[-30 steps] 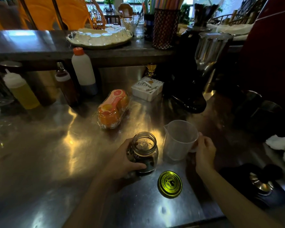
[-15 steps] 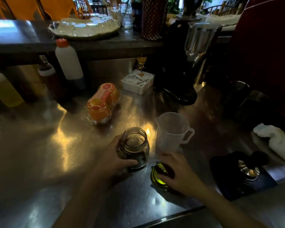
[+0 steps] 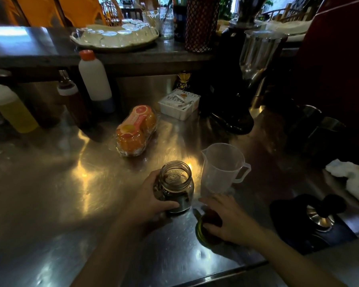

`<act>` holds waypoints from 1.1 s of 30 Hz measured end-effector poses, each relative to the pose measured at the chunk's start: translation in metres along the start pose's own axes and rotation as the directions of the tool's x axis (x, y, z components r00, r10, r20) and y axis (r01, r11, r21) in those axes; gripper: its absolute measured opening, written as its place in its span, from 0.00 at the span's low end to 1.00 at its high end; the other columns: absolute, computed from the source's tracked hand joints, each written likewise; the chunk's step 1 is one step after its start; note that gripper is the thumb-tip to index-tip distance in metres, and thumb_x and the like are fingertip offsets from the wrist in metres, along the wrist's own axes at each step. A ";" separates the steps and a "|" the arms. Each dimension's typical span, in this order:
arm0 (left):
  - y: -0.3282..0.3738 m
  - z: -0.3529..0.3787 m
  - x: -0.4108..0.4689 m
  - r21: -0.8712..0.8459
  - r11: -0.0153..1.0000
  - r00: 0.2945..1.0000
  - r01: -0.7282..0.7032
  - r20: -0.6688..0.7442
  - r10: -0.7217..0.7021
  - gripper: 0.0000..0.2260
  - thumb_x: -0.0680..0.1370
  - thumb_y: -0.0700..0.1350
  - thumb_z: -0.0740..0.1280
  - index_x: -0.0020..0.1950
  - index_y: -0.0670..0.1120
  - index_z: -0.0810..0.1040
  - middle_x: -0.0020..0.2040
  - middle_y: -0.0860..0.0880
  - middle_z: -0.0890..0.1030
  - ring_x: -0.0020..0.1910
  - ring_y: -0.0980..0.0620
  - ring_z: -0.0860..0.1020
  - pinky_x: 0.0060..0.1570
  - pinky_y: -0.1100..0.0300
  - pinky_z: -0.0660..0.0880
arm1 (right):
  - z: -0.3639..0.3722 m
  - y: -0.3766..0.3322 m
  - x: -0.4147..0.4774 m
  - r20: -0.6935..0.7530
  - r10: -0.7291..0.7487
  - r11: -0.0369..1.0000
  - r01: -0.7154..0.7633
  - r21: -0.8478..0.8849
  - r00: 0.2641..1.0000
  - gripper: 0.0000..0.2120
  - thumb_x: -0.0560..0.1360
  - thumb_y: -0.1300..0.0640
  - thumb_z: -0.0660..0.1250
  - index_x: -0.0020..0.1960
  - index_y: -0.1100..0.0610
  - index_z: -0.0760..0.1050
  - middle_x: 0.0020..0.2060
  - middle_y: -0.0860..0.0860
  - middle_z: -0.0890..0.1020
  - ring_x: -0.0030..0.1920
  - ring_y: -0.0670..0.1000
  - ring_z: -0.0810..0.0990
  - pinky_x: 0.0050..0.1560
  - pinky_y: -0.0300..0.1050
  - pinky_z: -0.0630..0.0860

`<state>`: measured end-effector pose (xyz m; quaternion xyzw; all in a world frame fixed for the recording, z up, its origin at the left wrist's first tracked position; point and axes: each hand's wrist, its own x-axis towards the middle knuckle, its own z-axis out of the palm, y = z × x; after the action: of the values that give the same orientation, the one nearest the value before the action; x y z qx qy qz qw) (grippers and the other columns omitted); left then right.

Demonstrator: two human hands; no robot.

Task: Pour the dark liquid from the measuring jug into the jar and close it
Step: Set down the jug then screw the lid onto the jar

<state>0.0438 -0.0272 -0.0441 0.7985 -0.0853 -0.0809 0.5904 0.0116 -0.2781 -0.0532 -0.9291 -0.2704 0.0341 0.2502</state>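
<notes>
A glass jar [image 3: 177, 186] stands upright on the steel counter [image 3: 75, 193] with its mouth uncovered and dark liquid in its lower part. My left hand [image 3: 151, 200] is wrapped around its left side. Just right of the jar stands the clear plastic measuring jug [image 3: 221, 167], upright, with no liquid visible inside and its handle pointing right. In front of the jug lies the green metal lid [image 3: 200, 229], mostly covered by my right hand [image 3: 226, 218], whose fingers curl over its top and grip it.
An orange packaged pair of cups [image 3: 136, 131] and a white box [image 3: 179, 104] lie behind the jar. Squeeze bottles [image 3: 13, 108] and a white bottle [image 3: 94, 79] stand at back left. A black grinder [image 3: 234, 85] rises at back right; a tamper on a dark mat [image 3: 317, 220] and white cloth [image 3: 352, 181] sit to the right.
My right hand let go of the jug handle, came back toward me and closed over the green lid. My left hand stayed on the jar.
</notes>
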 end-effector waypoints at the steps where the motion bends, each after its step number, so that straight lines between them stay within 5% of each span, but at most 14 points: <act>1: 0.000 -0.001 0.000 0.008 1.000 1.000 0.002 0.005 -0.002 0.41 0.58 0.43 0.81 0.67 0.54 0.67 0.63 0.53 0.77 0.62 0.58 0.76 0.56 0.66 0.73 | -0.002 0.000 0.001 0.003 -0.004 1.000 0.004 -0.011 1.000 0.29 0.69 0.41 0.66 0.66 0.48 0.64 0.62 0.50 0.69 0.55 0.38 0.55 0.59 0.44 0.59; 7: 0.001 -0.001 -0.001 0.021 1.000 1.000 0.009 0.002 -0.009 0.40 0.61 0.35 0.81 0.66 0.54 0.67 0.62 0.54 0.77 0.58 0.67 0.75 0.51 0.78 0.71 | -0.006 0.006 -0.008 0.267 0.000 0.998 0.015 -0.057 0.964 0.45 0.61 0.27 0.64 0.70 0.34 0.45 0.71 0.42 0.52 0.69 0.44 0.47 0.65 0.49 0.49; 11: 0.001 0.000 -0.001 0.013 1.000 1.000 0.012 0.000 -0.012 0.40 0.62 0.36 0.81 0.67 0.54 0.67 0.62 0.54 0.77 0.60 0.62 0.75 0.50 0.76 0.72 | 0.001 0.003 -0.022 0.396 -0.132 0.979 0.183 -0.094 0.909 0.42 0.64 0.29 0.63 0.69 0.31 0.43 0.73 0.46 0.50 0.70 0.43 0.39 0.64 0.51 0.43; 15: 0.000 0.000 -0.002 0.013 1.000 1.000 0.013 -0.017 -0.012 0.38 0.60 0.39 0.82 0.62 0.61 0.68 0.61 0.55 0.78 0.60 0.61 0.76 0.55 0.67 0.72 | 0.000 0.002 -0.025 0.288 -0.112 0.978 0.157 -0.140 0.951 0.35 0.68 0.34 0.63 0.69 0.36 0.51 0.68 0.44 0.63 0.67 0.45 0.55 0.66 0.49 0.56; 20: 0.001 0.002 -0.002 0.021 1.000 1.000 0.011 -0.026 -0.010 0.40 0.56 0.50 0.81 0.64 0.62 0.68 0.64 0.53 0.77 0.63 0.56 0.75 0.61 0.59 0.72 | 0.005 -0.004 -0.023 0.165 -0.109 0.994 0.107 0.017 0.980 0.32 0.67 0.37 0.67 0.67 0.38 0.56 0.62 0.44 0.68 0.61 0.41 0.59 0.61 0.45 0.64; 24: 0.001 0.001 -0.002 0.036 0.999 1.000 0.017 -0.020 -0.016 0.39 0.55 0.53 0.80 0.62 0.66 0.67 0.63 0.57 0.77 0.63 0.60 0.75 0.60 0.64 0.71 | -0.015 -0.012 -0.009 -0.051 -0.089 0.985 0.096 0.145 0.995 0.32 0.66 0.40 0.68 0.66 0.40 0.59 0.60 0.46 0.67 0.61 0.44 0.62 0.59 0.51 0.68; 29: 0.004 0.002 -0.001 0.023 1.000 0.999 -0.005 -0.033 0.006 0.39 0.56 0.49 0.82 0.61 0.62 0.68 0.63 0.54 0.77 0.62 0.58 0.76 0.60 0.63 0.72 | -0.040 -0.030 0.024 -0.335 -0.092 0.984 0.137 0.111 0.938 0.30 0.66 0.43 0.68 0.65 0.48 0.65 0.58 0.55 0.71 0.58 0.52 0.69 0.56 0.48 0.66; 33: 0.005 0.003 -0.002 0.006 1.000 0.999 -0.008 -0.039 0.008 0.38 0.61 0.36 0.81 0.61 0.61 0.67 0.63 0.53 0.76 0.61 0.58 0.76 0.60 0.62 0.74 | -0.046 -0.043 0.053 -0.256 -0.120 0.993 0.121 -0.014 0.959 0.31 0.68 0.42 0.66 0.67 0.52 0.65 0.59 0.58 0.71 0.58 0.56 0.68 0.57 0.47 0.61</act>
<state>0.0404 -0.0310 -0.0401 0.8014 -0.0772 -0.0625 0.5898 0.0451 -0.2401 0.0116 -0.9072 -0.2917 -0.1013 0.2856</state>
